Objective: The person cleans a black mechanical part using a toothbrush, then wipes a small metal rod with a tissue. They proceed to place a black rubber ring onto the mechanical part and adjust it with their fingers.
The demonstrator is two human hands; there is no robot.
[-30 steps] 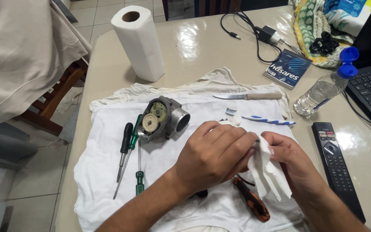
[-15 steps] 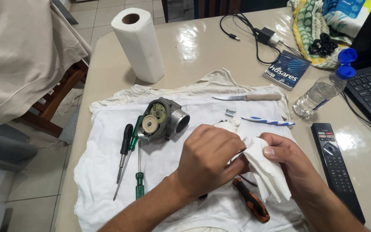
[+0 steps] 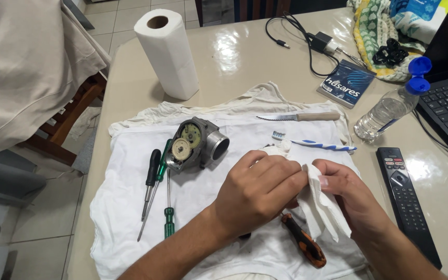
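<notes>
Left hand point(image 3: 257, 189): fingers curled shut, pressed onto the tissue point(image 3: 322, 207); what lies under them is hidden.
Right hand point(image 3: 351, 194): pinching the tissue from the other side.
Tissue: between both hands, over the white cloth point(image 3: 125, 218) on the bench point(image 3: 245, 57).
Doing it well: probably best to keep the tissue folded thick, wipe with a clean face, and work over the cloth.
Screwdrivers: three, black point(image 3: 151, 179) and two green point(image 3: 168, 207).
Geared housing point(image 3: 195, 145): one.
Knife point(image 3: 299, 117), toothbrush point(image 3: 315, 143): one each.

Bright, even indoor light falls from overhead, throwing white glare patches on the glossy table point(image 3: 234, 57) and only soft shadows beneath the paper towel roll point(image 3: 168, 52). Focus is sharp throughout, with slight wide-angle bending toward the edges
</notes>
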